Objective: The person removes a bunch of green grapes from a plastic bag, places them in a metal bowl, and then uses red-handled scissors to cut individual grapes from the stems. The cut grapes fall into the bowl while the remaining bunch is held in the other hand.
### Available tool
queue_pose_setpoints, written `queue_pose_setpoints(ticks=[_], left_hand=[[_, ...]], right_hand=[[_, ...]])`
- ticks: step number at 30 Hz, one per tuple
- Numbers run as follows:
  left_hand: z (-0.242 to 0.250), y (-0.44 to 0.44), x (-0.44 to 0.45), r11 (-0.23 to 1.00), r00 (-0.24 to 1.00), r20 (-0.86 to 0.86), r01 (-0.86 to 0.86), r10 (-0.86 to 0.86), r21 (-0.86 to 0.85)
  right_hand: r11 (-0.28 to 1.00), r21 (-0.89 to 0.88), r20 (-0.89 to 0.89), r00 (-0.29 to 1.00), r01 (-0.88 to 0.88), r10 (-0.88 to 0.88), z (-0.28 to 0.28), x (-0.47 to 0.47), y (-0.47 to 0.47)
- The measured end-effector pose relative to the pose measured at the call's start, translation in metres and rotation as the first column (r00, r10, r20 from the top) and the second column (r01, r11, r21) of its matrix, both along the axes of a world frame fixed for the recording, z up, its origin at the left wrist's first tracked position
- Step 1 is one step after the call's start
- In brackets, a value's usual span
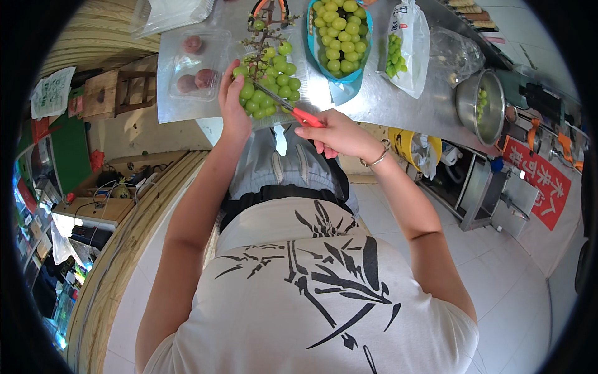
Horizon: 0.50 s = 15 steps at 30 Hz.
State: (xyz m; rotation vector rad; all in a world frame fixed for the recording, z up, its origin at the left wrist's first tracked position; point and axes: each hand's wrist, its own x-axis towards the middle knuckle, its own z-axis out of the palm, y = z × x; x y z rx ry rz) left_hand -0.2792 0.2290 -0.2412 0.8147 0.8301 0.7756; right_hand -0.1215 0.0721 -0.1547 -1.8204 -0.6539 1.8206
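A bunch of green grapes with partly bare stems at its far end lies in a clear plastic tray near the metal table's front edge. My left hand is at the bunch's left side, its fingers against the grapes. Red-handled scissors are held in my right hand, their blades reaching into the bunch among the stems. Just beyond and to the right stands a blue-rimmed container full of loose green grapes. At the left, a clear plastic box holds several reddish round fruits.
Clear empty trays lie at the far left of the metal table. An orange-and-black handled tool lies beyond the bunch. To the right are a white grape bag, a crumpled clear bag and a steel bowl with some grapes.
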Motion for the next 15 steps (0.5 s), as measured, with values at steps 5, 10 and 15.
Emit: queue_pose_setpoints(ticks=[5,10,15], left_hand=[[-0.003,-0.002,-0.001,0.995,0.999,-0.043,0.037,-0.033,0.092],[0.001,-0.005,0.001,1.0,1.0,-0.028,0.004,-0.003,0.021],[0.014,-0.01,0.0,0.995,0.999,0.019,0.047,-0.045,-0.091]], right_hand=[[1.0,-0.013,-0.007,1.0,-0.024,0.024,-0.002,0.002,0.002],[0.996,0.009,0.242,0.967,-0.085,0.081,-0.003,0.001,0.0],[0.965,0.065,0.492,0.85,-0.252,0.189,0.006,0.015,-0.009]])
